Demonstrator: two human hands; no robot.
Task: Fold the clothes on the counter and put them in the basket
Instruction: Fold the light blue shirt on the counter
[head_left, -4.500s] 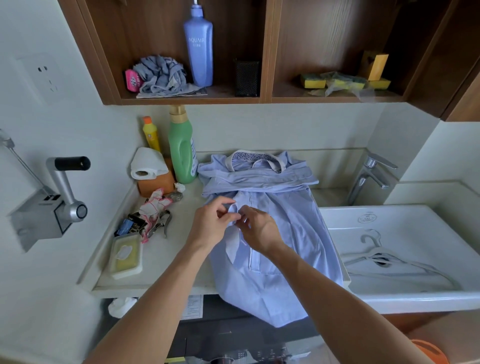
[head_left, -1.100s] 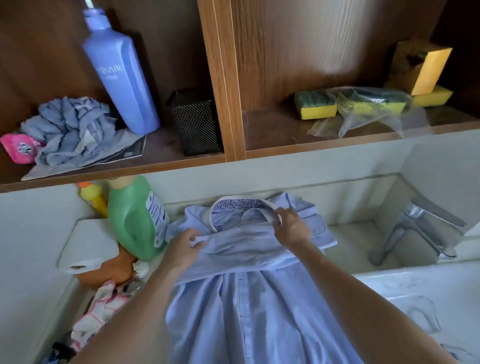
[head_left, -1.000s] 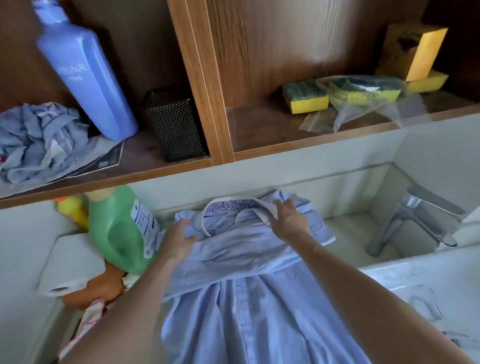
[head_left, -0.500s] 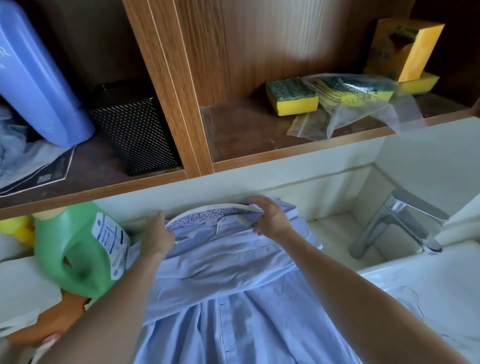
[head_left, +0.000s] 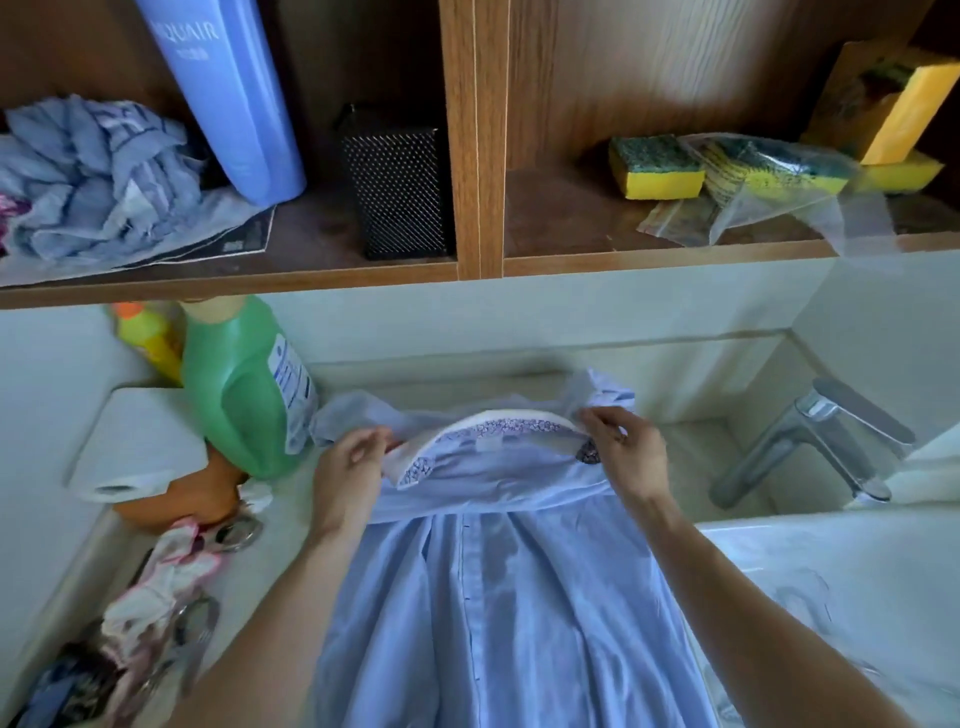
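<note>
Prep step: shirt (head_left: 493, 597) lies front-up on the surface (head_left: 288, 525), collar (head_left: 498, 430) at the far side. Left hand (head_left: 353, 467) and right hand (head_left: 628, 457) each keep a pinch grip on a collar end. Next, my guess: flatten collar, fold sides in; basket not in view.

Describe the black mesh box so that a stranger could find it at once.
Look at the wooden shelf above the counter, left compartment. The black mesh box stands at its right end, next to the divider, beside the tall blue bottle. It alone there is dark and perforated.
</note>
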